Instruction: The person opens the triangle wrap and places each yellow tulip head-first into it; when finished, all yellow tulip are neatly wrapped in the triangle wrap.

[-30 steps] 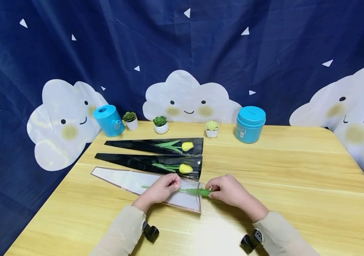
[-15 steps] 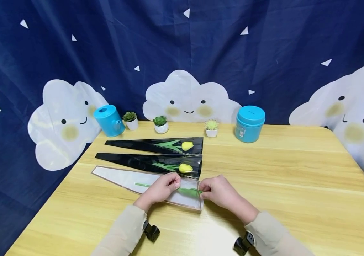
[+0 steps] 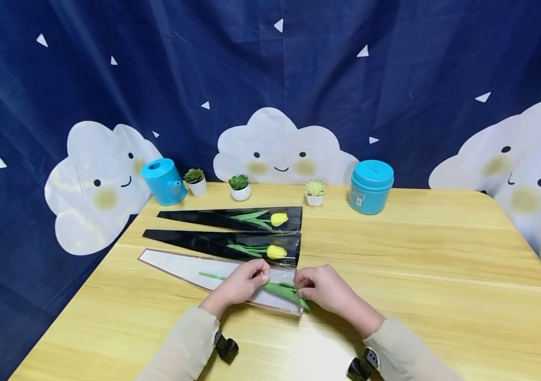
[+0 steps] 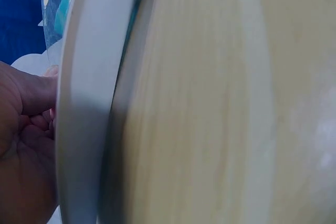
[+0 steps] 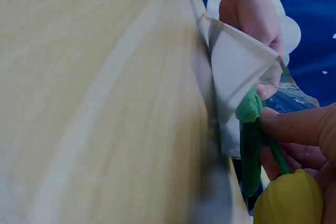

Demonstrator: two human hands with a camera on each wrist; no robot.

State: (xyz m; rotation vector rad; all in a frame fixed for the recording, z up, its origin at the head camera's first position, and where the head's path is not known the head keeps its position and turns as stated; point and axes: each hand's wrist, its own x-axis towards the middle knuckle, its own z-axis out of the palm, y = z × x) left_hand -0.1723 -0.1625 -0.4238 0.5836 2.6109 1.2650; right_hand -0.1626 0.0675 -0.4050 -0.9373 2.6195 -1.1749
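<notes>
Since half a second ago, the tulip (image 3: 283, 289) has tilted, its leaf now angling down toward the sleeve's open mouth, the stem tip much where it was. Its long axis runs left to right just below frame centre, stem inside the white sleeve (image 3: 189, 268), yellow bloom hidden in the right hand (image 3: 323, 287), whose fingers pinch the stem. Left of it, the left hand (image 3: 244, 283) pinches the sleeve's upper film open. Above lie two black sleeves (image 3: 213, 242) on the table (image 3: 432, 264).
</notes>
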